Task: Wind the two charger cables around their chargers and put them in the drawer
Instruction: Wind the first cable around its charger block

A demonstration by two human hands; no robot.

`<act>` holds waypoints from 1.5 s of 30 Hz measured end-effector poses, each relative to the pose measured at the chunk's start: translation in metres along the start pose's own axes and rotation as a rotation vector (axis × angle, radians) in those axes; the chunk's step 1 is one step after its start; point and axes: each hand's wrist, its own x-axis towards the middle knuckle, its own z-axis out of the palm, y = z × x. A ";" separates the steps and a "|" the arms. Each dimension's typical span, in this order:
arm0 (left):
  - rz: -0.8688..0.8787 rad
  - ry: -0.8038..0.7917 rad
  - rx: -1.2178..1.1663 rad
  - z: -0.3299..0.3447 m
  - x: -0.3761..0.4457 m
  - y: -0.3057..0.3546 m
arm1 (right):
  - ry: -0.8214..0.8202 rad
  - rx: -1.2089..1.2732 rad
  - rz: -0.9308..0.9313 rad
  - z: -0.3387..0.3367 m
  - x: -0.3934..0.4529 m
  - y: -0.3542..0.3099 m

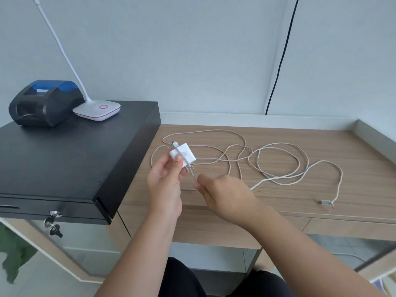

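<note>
Setting: pale wall behind a wood-grain counter (278,196) with a raised rim at the right and back.
Charger: a small white charger (183,154) is held above the counter's left end, one pass of cable lying across its face.
Left hand (165,181): its grip is pinched on the charger, thumb on the front.
Right hand (225,196): its grip is pressed together on the cable (278,161) just below the charger.
Handling: the charger looks light and rigid, best held by its flat sides; the cable is soft and loopy, likely to tangle, so guiding it close to the block should help.
Loose end: a connector (324,203) lies on the counter, well apart to the right.
Second charger: not identifiable.
Surroundings: a black cash drawer (64,159) sits just left, shut, key in its lock, carrying a printer (42,103) and a lamp base (97,110).
</note>
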 end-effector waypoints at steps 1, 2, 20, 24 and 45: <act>0.006 -0.005 0.032 -0.001 0.000 -0.002 | -0.017 0.001 0.009 -0.002 0.001 0.000; 0.026 -0.020 0.093 -0.003 0.001 -0.004 | -0.033 -0.004 0.015 -0.006 0.002 0.000; 0.232 -0.212 0.751 -0.018 -0.002 0.001 | -0.288 0.403 -0.025 -0.064 0.034 0.011; 0.016 -0.081 0.499 -0.018 0.002 0.002 | -0.393 0.377 -0.088 -0.059 0.022 0.001; -0.200 -0.006 0.084 -0.013 -0.015 0.011 | -0.474 0.409 0.008 -0.054 0.001 0.012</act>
